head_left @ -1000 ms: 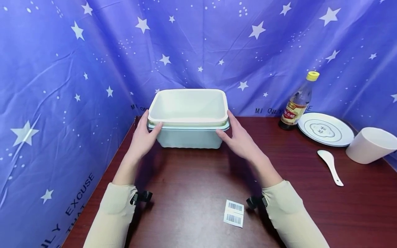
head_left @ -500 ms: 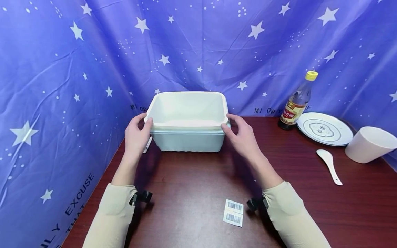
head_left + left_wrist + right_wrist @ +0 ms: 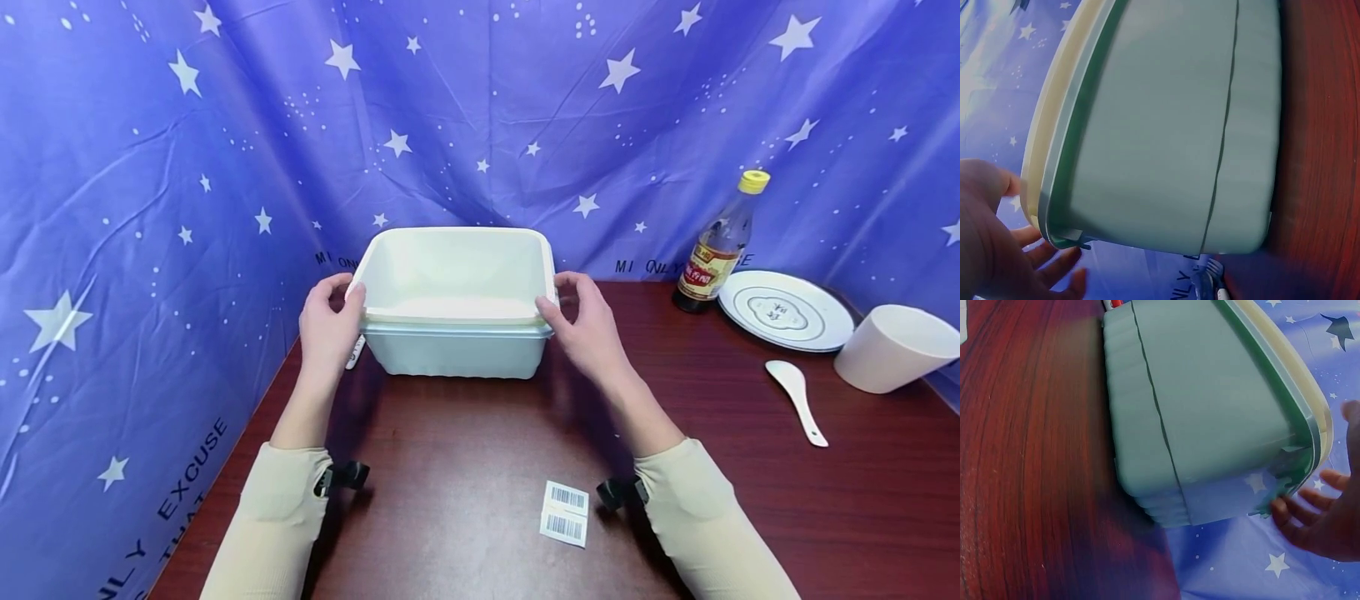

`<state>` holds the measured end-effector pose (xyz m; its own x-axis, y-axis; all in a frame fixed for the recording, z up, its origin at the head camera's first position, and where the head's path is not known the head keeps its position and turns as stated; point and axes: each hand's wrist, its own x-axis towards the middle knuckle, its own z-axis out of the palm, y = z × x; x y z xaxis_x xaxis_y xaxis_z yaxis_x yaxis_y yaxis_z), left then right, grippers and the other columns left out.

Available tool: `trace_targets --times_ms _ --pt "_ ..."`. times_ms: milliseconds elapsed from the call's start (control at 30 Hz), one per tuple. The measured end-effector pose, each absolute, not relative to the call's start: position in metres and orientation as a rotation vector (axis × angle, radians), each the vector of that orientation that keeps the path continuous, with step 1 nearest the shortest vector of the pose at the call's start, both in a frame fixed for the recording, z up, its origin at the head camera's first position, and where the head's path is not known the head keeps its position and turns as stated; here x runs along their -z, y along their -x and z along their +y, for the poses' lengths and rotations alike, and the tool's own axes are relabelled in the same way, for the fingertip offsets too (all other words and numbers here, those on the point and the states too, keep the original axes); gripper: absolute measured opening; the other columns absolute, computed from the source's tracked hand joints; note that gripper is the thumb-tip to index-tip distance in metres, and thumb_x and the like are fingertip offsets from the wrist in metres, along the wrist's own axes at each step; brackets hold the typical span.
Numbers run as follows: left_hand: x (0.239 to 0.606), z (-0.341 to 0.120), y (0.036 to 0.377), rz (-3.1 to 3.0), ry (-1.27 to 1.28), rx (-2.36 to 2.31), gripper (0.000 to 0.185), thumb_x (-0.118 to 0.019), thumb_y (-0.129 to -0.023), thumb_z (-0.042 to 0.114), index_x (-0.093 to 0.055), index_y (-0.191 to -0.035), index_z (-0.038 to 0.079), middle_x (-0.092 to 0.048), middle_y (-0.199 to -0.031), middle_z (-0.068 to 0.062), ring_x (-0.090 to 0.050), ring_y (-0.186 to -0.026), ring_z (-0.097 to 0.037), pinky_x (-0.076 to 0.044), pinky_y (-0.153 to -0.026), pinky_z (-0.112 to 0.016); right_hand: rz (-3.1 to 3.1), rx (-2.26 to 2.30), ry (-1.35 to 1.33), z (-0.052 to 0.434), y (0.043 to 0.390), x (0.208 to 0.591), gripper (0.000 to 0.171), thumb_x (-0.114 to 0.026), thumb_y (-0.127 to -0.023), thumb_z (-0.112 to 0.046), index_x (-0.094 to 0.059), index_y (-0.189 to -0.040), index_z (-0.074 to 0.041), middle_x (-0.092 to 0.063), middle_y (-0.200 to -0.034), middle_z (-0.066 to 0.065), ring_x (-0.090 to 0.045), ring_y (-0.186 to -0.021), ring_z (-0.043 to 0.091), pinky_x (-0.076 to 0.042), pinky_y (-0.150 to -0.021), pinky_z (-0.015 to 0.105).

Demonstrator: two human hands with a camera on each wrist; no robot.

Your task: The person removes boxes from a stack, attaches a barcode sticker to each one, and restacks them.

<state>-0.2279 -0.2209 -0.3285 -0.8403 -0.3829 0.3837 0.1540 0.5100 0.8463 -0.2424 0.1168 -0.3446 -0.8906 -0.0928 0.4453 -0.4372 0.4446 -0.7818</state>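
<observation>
1. The left hand [image 3: 324, 321] held the left end of the cream tub [image 3: 456, 271], with its thumb on the rim and its fingers curled round the edge.
2. The right hand [image 3: 588, 329] held the right end of the cream tub the same way, thumb on the rim.
3. The cream tub sat inside a pale green tub [image 3: 457, 354], and its rim stuck up just above the green rim.
4. The pale green tub stood on the dark wooden table [image 3: 465, 467], close to the starry blue cloth [image 3: 187, 167] behind it.
5. Two barcode stickers [image 3: 565, 513] lay on the table in front of the tubs, near the right sleeve.
6. Well off to the right of the tubs stood a bottle [image 3: 716, 250] with a yellow cap, then a white plate [image 3: 787, 310], a white spoon [image 3: 798, 398] and a pale cup [image 3: 888, 348].
</observation>
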Motion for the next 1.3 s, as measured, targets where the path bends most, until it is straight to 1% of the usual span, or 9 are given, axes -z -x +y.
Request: trace_targets --times_ms 67,167,267,400,500,633,800,1100,1300 --pt "0.330 -0.222 0.229 -2.295 -0.157 1.386 0.059 -0.066 -0.097 0.035 -0.052 -0.145 0.004 -0.056 -0.137 -0.018 -0.054 -0.121 -0.029 -0.041 -0.103 -0.041 -2.421 -1.396 -0.499 0.116 0.245 0.347 0.072 -0.070 -0.094 -0.040 -0.041 -0.147 -0.001 -0.052 -0.137 0.018 -0.052 -0.124 0.029 -0.040 -0.107 0.047" --pt "0.330 -0.224 0.230 -2.420 -0.110 1.481 0.086 -0.070 -0.093 0.044 -0.028 -0.159 0.008 -0.040 -0.155 -0.018 -0.041 -0.138 -0.031 -0.033 -0.113 -0.047 -2.490 -1.356 -0.582 0.115 0.248 0.351 0.091 -0.073 -0.091 -0.044 -0.025 -0.158 -0.007 -0.041 -0.151 0.015 -0.041 -0.137 0.026 -0.030 -0.115 0.047" --pt "0.329 -0.227 0.230 -2.472 0.007 1.602 0.096 -0.077 -0.090 0.037 -0.018 -0.161 0.009 -0.039 -0.154 -0.019 -0.042 -0.136 -0.031 -0.034 -0.112 -0.047 -2.503 -1.368 -0.632 0.113 0.248 0.353 0.098 -0.076 -0.089 -0.045 -0.017 -0.162 -0.013 -0.034 -0.157 0.010 -0.035 -0.140 0.022 -0.028 -0.116 0.047" --pt "0.327 -0.232 0.231 -2.456 0.198 1.720 0.093 -0.083 -0.085 0.018 -0.024 -0.158 0.009 -0.049 -0.141 -0.017 -0.050 -0.122 -0.029 -0.041 -0.100 -0.039 -2.494 -1.361 -0.643 0.111 0.248 0.355 0.098 -0.074 -0.091 -0.044 -0.013 -0.163 -0.016 -0.028 -0.161 0.008 -0.031 -0.143 0.021 -0.027 -0.117 0.047" --pt "0.328 -0.233 0.232 -2.444 0.250 1.749 0.095 -0.084 -0.083 0.012 -0.026 -0.158 0.010 -0.049 -0.140 -0.016 -0.050 -0.119 -0.027 -0.043 -0.095 -0.034 -2.489 -1.356 -0.653 0.110 0.247 0.356 0.097 -0.072 -0.093 -0.043 -0.011 -0.164 -0.017 -0.026 -0.162 0.010 -0.029 -0.145 0.022 -0.026 -0.117 0.048" --pt "0.329 -0.234 0.232 -2.451 0.224 1.722 0.097 -0.086 -0.082 0.014 -0.027 -0.159 0.013 -0.049 -0.143 -0.015 -0.050 -0.121 -0.028 -0.043 -0.096 -0.036 -2.474 -1.356 -0.670 0.109 0.246 0.355 0.094 -0.071 -0.094 -0.042 -0.011 -0.164 -0.018 -0.026 -0.163 0.010 -0.030 -0.145 0.023 -0.026 -0.117 0.049" --pt "0.330 -0.234 0.232 -2.462 0.149 1.671 0.100 -0.088 -0.080 0.018 -0.029 -0.159 0.014 -0.050 -0.144 -0.014 -0.050 -0.124 -0.029 -0.042 -0.099 -0.042 -2.447 -1.389 -0.675 0.109 0.247 0.354 0.091 -0.071 -0.094 -0.042 -0.017 -0.163 -0.018 -0.034 -0.159 0.007 -0.036 -0.140 0.021 -0.029 -0.115 0.048" --pt "0.327 -0.230 0.232 -2.343 0.188 1.675 0.095 -0.091 -0.076 0.017 -0.038 -0.155 0.018 -0.054 -0.139 -0.009 -0.051 -0.120 -0.023 -0.042 -0.096 -0.034 -2.426 -1.372 -0.674 0.111 0.247 0.349 0.088 -0.071 -0.093 -0.043 -0.020 -0.161 -0.019 -0.045 -0.147 0.010 -0.044 -0.131 0.023 -0.034 -0.110 0.048" --pt "0.321 -0.227 0.227 -2.247 0.227 1.659 0.098 -0.091 -0.075 0.017 -0.036 -0.156 0.021 -0.053 -0.140 -0.006 -0.050 -0.120 -0.019 -0.040 -0.098 -0.034 -2.365 -1.378 -0.706 0.112 0.246 0.342 0.089 -0.072 -0.094 -0.041 -0.018 -0.162 -0.021 -0.041 -0.153 0.004 -0.040 -0.137 0.018 -0.030 -0.114 0.047"
